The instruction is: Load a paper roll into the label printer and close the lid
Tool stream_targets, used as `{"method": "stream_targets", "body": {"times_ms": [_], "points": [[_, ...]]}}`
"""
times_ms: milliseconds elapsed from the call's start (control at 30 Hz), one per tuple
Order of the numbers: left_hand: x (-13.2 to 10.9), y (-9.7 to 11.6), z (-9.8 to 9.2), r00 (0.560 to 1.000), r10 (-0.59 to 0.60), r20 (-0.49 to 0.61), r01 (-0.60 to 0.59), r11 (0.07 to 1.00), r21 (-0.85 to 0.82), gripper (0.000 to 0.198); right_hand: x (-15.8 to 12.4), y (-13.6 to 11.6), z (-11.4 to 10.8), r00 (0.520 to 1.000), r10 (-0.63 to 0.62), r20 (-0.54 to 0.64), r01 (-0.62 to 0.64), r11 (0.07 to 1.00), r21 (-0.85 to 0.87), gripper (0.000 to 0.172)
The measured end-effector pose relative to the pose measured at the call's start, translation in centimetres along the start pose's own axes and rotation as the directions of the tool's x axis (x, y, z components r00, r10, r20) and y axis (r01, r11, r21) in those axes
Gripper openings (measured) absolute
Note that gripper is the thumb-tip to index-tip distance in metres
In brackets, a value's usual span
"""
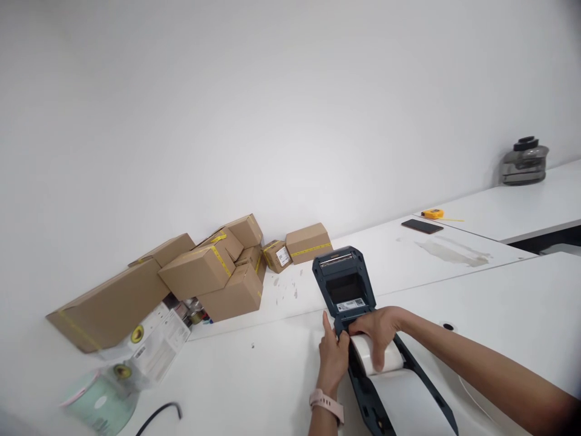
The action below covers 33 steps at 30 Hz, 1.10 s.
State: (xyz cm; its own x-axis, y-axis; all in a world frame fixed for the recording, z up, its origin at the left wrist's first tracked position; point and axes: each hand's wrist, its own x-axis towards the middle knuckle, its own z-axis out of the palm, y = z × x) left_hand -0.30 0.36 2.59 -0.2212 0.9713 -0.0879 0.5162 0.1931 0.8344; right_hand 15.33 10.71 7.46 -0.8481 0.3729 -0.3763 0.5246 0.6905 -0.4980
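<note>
Holding the white roll (393, 358) with my right hand (380, 332), fingers at its left end and thumb across its top, I have it in the open bay of the dark printer (362, 395), on the near side of the worktop (254, 381). My left hand (334, 357) touches the printer's left rim; how firmly, I cannot tell. The roll looks seated, with a wide paper strip (412, 404) running toward the near edge; the lid (344, 286) stands raised, not closed. My right fingertips are partly hidden, the printer's front and worktop's near edge are cut off, and the lid's sticker (350, 305) is unreadable.
</note>
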Motion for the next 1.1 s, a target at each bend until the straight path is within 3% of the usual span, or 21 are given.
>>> {"method": "stream_targets", "body": {"times_ms": [100,200,333,433,500,600,667,767,1100], "points": [[-0.3,-0.2,0.2,0.999,0.044,-0.011,-0.044,0.999,-0.028,0.074,-1.5,0.0,-1.1,0.998,-0.065,0.02,0.064,0.996,0.069,0.082],[-0.4,-0.4,0.7,0.998,0.047,-0.032,-0.047,0.999,-0.019,0.07,-4.7,0.7,-1.9,0.975,-0.219,-0.033,0.219,0.931,0.292,0.085],[-0.4,-0.2,1.4,0.995,0.066,-0.076,-0.061,0.996,0.061,0.065,-10.4,3.7,-2.3,0.888,-0.339,-0.311,0.459,0.709,0.536,0.093],[-0.5,0.0,1.7,0.994,0.043,-0.099,-0.031,0.992,0.119,0.062,-13.7,6.9,-2.1,0.791,-0.257,-0.556,0.584,0.589,0.558,0.085],[-0.6,0.1,1.8,0.994,0.042,-0.1,-0.029,0.991,0.129,0.062,-14.8,9.0,-1.9,0.73,-0.113,-0.674,0.614,0.541,0.574,0.08],[-0.7,0.0,1.9,0.993,0.051,-0.109,-0.037,0.991,0.129,0.061,-14.8,11.5,-1.6,0.664,0.142,-0.734,0.592,0.5,0.632,0.078],[-0.7,0.0,1.9,0.994,0.038,-0.107,-0.025,0.992,0.12,0.061,-13.9,12.7,-1.2,0.658,0.247,-0.711,0.542,0.501,0.675,0.079],[-0.8,0.0,1.9,0.994,0.016,-0.111,-0.003,0.993,0.115,0.06,-12.0,13.8,-0.4,0.686,0.317,-0.655,0.449,0.524,0.724,0.083],[-0.5,-0.4,1.9,0.995,0.021,-0.102,-0.012,0.997,0.082,0.06,-7.8,14.8,3.1,0.769,0.327,-0.549,0.291,0.586,0.756,0.078]]}}
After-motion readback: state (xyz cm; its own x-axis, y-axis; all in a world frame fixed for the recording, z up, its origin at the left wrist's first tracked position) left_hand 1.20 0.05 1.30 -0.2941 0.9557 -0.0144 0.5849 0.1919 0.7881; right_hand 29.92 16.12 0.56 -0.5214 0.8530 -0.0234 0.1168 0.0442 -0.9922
